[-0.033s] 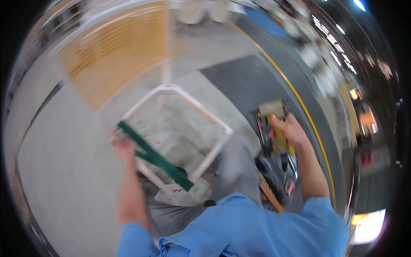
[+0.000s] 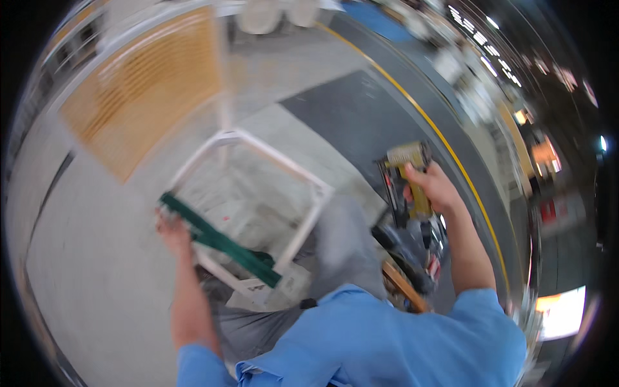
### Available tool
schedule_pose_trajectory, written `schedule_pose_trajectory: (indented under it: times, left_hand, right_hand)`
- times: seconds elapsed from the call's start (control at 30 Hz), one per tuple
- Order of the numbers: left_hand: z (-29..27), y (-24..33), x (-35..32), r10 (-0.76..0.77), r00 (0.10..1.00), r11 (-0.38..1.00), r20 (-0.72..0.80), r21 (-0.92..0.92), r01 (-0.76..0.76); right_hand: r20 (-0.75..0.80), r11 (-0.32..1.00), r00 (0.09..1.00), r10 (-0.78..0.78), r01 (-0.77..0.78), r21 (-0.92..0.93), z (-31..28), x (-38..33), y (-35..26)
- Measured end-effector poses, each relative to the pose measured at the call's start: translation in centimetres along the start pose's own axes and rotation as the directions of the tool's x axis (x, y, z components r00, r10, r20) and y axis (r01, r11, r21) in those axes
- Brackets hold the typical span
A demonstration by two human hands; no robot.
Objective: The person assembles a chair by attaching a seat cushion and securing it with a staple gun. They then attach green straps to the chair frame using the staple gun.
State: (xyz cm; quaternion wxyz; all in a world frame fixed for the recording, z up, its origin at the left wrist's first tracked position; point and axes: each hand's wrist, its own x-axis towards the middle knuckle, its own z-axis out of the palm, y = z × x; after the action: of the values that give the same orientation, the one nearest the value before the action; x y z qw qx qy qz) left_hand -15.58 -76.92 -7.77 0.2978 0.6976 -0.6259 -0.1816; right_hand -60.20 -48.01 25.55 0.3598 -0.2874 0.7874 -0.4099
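Note:
In front of my lap stands a pale, chair-like frame (image 2: 302,228) with an open square seat. Across its near left side lies a flat dark green strip (image 2: 219,240), running slantwise from corner to corner of that side. My left hand (image 2: 173,231) is closed around the strip's far left end, at the frame's edge; motion blurs the fingertips. Out to the right, my right hand (image 2: 434,187) grips a nail gun (image 2: 405,155) with a yellowish body and a black magazine. The nail gun is held in the air, apart from the frame.
A tan woven-looking panel (image 2: 148,90) in a pale surround rises behind the frame. By my right leg are a wooden piece (image 2: 405,287) and dark, shiny gear I cannot make out. A yellow line (image 2: 425,119) curves along the grey floor. Pale rounded shapes (image 2: 259,16) stand far off.
The whole scene has shifted a little left in the picture, the frame and both hands with it. Both hands keep the same holds.

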Motion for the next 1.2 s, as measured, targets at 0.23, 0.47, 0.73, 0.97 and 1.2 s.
schedule_pose_trajectory:
  times: [0.23, 0.47, 0.73, 0.97, 1.2]
  left_hand:
    - [0.2, 4.5, -11.8, -0.279, 0.931, 0.813, 0.236, -0.458, 0.36]
    - [-1.0, 2.0, -17.3, -0.451, 0.747, 0.403, 0.489, -0.635, 0.659]
    - [0.7, 4.3, -16.5, -0.494, 0.808, 0.53, 0.323, -0.624, 0.574]
    - [-1.6, 6.6, -13.8, 0.045, 0.942, 0.999, -0.331, -0.004, -0.049]
    - [-2.3, 13.2, -17.6, -0.394, 0.751, 0.659, 0.53, -0.407, 0.632]
  right_hand:
    - [-0.242, 0.914, 0.921, 0.304, -0.211, 0.345, -16.9, -5.4, 15.5]
    - [0.071, 0.713, 0.864, 0.498, -0.455, 0.533, -12.2, 0.7, 27.5]
    - [-0.267, 0.88, 0.84, 0.472, -0.431, 0.201, -18.4, 0.3, 32.4]
    - [-0.497, 0.973, 0.867, -0.022, -0.095, -0.209, -17.2, -0.6, 29.1]
    - [-0.283, 0.982, 0.941, -0.183, 0.187, -0.014, -7.1, 0.2, 18.9]
